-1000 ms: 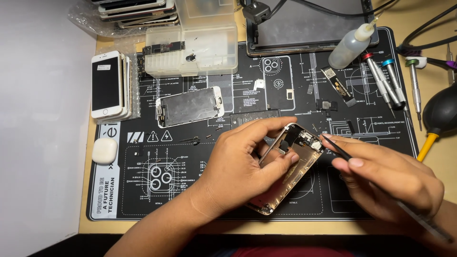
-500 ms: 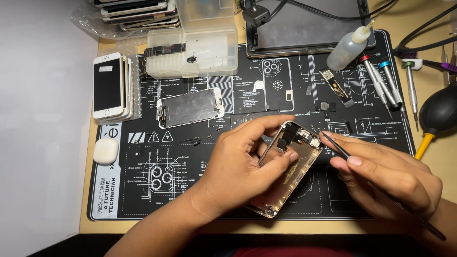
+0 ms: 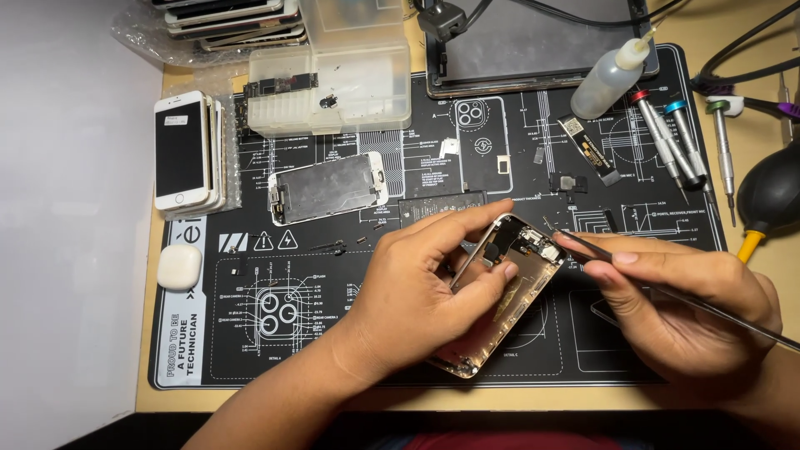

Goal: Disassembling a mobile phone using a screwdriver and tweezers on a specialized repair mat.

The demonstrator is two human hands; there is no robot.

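My left hand (image 3: 425, 287) grips an opened phone housing (image 3: 508, 300), gold-edged with its insides exposed, tilted above a black repair mat (image 3: 275, 333). My right hand (image 3: 683, 304) holds thin black tweezers (image 3: 621, 271); their tip touches the top corner of the housing, next to the small parts there. A detached screen panel (image 3: 327, 187) lies face down on the mat behind my left hand.
A stack of white phones (image 3: 185, 150) and a white earbud case (image 3: 179, 267) lie at the left. A clear parts box (image 3: 333, 79), a tablet (image 3: 533, 42), a squeeze bottle (image 3: 612, 79), several screwdrivers (image 3: 675, 142) and a black air blower (image 3: 771, 196) line the back and right.
Both hands and the housing have stayed almost in place; the tweezers' tip has shifted only slightly at the housing's top corner.
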